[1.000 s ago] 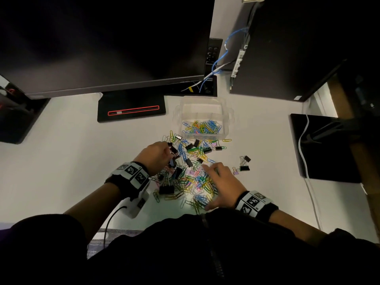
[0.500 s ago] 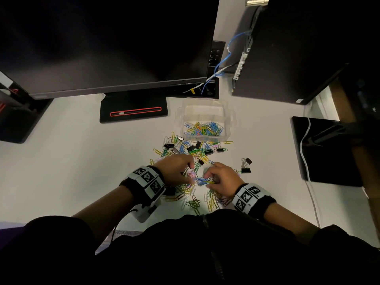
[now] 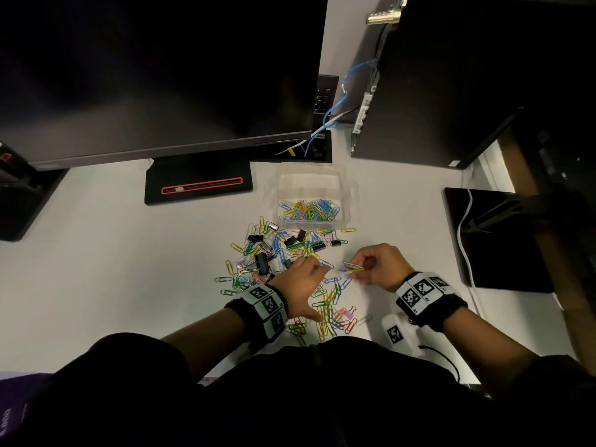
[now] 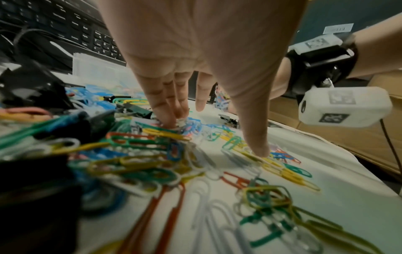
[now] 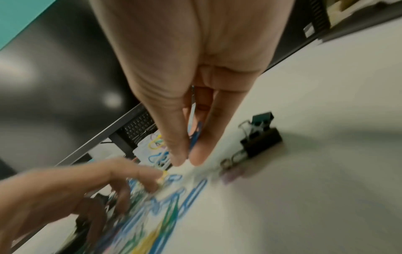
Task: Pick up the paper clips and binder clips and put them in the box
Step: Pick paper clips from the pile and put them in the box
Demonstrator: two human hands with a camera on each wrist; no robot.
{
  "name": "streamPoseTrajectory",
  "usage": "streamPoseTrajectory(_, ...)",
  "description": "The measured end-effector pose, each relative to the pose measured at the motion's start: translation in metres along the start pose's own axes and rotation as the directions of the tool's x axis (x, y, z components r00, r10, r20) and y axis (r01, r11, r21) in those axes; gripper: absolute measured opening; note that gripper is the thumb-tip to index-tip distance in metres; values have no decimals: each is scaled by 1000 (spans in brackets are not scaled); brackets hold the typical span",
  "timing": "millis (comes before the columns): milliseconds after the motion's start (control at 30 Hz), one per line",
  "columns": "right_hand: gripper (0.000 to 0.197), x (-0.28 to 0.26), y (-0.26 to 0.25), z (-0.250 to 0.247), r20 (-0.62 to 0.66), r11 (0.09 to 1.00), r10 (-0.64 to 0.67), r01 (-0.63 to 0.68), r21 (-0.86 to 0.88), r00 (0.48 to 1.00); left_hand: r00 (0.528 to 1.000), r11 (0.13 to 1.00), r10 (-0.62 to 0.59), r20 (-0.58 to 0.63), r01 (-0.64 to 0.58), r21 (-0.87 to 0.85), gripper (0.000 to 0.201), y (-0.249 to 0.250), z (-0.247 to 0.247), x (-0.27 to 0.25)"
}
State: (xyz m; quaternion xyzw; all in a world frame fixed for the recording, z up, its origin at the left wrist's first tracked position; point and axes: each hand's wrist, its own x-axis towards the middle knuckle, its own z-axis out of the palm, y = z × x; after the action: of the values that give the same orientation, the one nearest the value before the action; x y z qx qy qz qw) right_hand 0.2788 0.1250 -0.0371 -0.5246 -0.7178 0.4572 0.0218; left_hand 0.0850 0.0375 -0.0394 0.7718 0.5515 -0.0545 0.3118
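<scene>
Head view: the right hand [image 3: 375, 264] has lifted off the pile, now pinching a few paper clips [image 3: 352, 268]. The left hand [image 3: 298, 287] stays spread, fingertips pressing clips mid-surface. Next, probably, the box [image 3: 350, 201] toward the far edge.

My white desk [image 3: 96, 269] runs wide under dim light. A big dark monitor [image 3: 154, 69] hangs over the far side, its black stand base [image 3: 198, 185] marked with a red outline. To its right stands a black computer tower [image 3: 451, 85], with blue and white cables [image 3: 332, 114] trailing into a desk opening (one tagged yellow). A second black base [image 3: 493, 240] sits at my right, a white cable [image 3: 464, 233] crossing it.
</scene>
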Motion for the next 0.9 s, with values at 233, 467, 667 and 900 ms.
streamPoseTrajectory(233,14,18,-20,-35,-172,998,-41,34,-44,984,1000,986,15,-4,-14,169,115,16,13,7)
streamPoseTrajectory(467,16,58,-48,-32,-304,994,-32,61,86,952,997,996,75,30,-76,44,81,19,21,4)
streamPoseTrajectory(667,20,75,-64,-17,-254,988,43,-3,157,966,999,994,39,-23,-41,-102,41,13,17,4)
streamPoseTrajectory(900,41,72,-58,-16,-158,984,-18,45,171,987,999,998,11,-34,-13,-63,43,15,16,8)
